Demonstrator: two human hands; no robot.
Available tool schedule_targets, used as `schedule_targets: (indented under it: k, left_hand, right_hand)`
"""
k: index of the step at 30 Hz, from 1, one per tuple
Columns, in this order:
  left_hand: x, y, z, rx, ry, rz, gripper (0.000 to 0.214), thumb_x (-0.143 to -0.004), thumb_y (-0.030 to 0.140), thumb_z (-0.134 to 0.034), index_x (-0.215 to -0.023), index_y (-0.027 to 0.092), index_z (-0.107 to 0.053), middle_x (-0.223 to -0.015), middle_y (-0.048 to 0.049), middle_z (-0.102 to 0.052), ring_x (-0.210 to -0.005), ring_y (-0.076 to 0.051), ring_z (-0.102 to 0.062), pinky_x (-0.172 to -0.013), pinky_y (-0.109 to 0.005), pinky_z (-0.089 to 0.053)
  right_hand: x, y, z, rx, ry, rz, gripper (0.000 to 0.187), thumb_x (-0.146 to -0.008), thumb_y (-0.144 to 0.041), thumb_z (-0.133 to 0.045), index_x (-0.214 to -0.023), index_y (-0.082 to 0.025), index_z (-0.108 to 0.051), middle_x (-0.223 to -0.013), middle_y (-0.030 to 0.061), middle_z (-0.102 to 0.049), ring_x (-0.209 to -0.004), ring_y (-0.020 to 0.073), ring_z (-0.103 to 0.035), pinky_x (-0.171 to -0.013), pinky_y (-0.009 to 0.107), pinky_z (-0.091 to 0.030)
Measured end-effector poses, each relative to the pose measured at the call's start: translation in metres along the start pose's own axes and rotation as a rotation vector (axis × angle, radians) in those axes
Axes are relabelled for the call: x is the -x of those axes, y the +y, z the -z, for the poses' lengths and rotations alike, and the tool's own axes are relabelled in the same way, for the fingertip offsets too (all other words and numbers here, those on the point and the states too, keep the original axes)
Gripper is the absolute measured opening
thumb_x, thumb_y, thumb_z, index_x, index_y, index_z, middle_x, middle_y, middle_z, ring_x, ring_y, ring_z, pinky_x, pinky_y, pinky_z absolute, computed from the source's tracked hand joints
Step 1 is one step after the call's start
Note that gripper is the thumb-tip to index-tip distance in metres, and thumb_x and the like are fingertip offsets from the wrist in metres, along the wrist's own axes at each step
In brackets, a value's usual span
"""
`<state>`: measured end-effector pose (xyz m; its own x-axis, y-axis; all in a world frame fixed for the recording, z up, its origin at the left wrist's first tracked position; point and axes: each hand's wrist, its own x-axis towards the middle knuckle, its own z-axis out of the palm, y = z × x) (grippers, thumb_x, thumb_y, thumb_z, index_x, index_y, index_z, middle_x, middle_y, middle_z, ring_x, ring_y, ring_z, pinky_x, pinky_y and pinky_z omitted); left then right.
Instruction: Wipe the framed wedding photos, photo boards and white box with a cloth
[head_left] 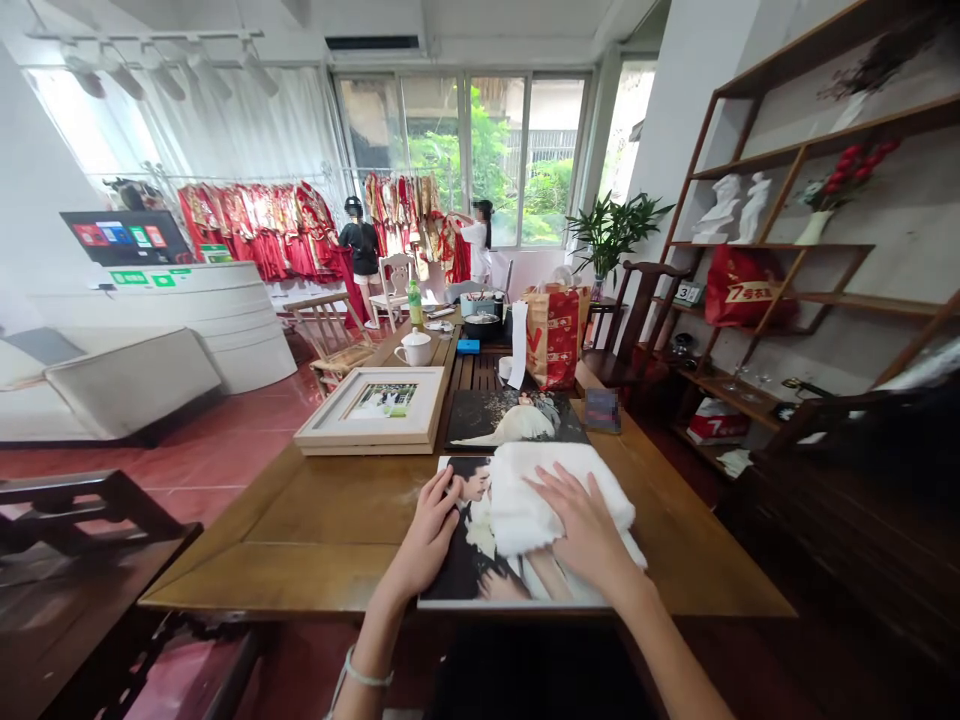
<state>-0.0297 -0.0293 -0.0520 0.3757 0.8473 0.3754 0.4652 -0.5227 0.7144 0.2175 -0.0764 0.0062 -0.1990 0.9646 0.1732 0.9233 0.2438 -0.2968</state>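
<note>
A large photo print (476,580) lies flat at the near edge of the wooden table, showing a couple. Its left side is under the fingers of my left hand (435,530), which rest stretched out on the surface. A folded white towel (521,500) covers the upper right of the print. On top of that towel my right hand (581,515) is spread flat, fingers apart. Just beyond lies a dark photo panel (517,420) with a white gown pictured on it. To its left is a framed photo (375,408) in a pale wooden frame.
Further along the table (315,510) stand a white teapot (415,348), a green-capped bottle (415,303), a blue box (468,347) and a red-and-tan paper bag (556,335). Shelves (784,155) rise at right. Two people are near red garments (262,230) by the windows.
</note>
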Motion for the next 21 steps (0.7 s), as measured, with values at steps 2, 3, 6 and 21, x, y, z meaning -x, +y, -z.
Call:
schedule_targets:
  k: [2,3,6,21]
  left_hand:
    - [0.0,0.0,0.0,0.002,0.0,0.006,0.044,-0.097,0.029,-0.034,-0.14,0.025,-0.041,-0.154,-0.0075,-0.025,-0.143,-0.023,-0.016,-0.116,-0.052,-0.014]
    - [0.0,0.0,0.0,0.003,-0.002,0.003,0.044,-0.097,0.029,-0.034,-0.141,0.024,-0.041,-0.154,-0.0078,-0.025,-0.143,-0.023,-0.016,-0.116,-0.052,-0.014]
    - [-0.001,0.002,0.001,0.007,-0.011,-0.016,0.044,-0.097,0.029,-0.034,-0.141,0.026,-0.04,-0.155,-0.0068,-0.025,-0.143,-0.023,-0.017,-0.116,-0.051,-0.015]
    - [-0.002,0.002,-0.001,-0.02,0.013,0.0,0.045,-0.097,0.027,-0.034,-0.141,0.026,-0.04,-0.153,-0.0077,-0.027,-0.143,-0.025,-0.017,-0.116,-0.053,-0.014]
  right_hand:
    - [0.032,-0.006,-0.003,0.003,0.002,0.018,0.093,-0.051,0.0,-0.041,-0.138,-0.032,-0.044,-0.149,-0.0026,-0.037,-0.141,0.0238,-0.021,-0.113,0.058,-0.007]
    - [0.048,-0.009,-0.004,-0.002,-0.01,0.029,0.094,-0.05,0.0,-0.04,-0.138,-0.035,-0.043,-0.149,-0.0042,-0.036,-0.142,0.0236,-0.021,-0.113,0.059,-0.007]
    - [0.076,-0.016,-0.004,-0.02,-0.039,0.046,0.096,-0.05,-0.001,-0.041,-0.139,-0.037,-0.041,-0.15,-0.0052,-0.034,-0.142,0.0264,-0.02,-0.112,0.062,-0.008]
    - [-0.047,0.002,0.0,-0.03,-0.022,-0.064,0.08,-0.06,0.0,-0.043,-0.136,-0.025,-0.047,-0.146,0.0042,-0.042,-0.139,0.0271,-0.027,-0.11,0.061,-0.012]
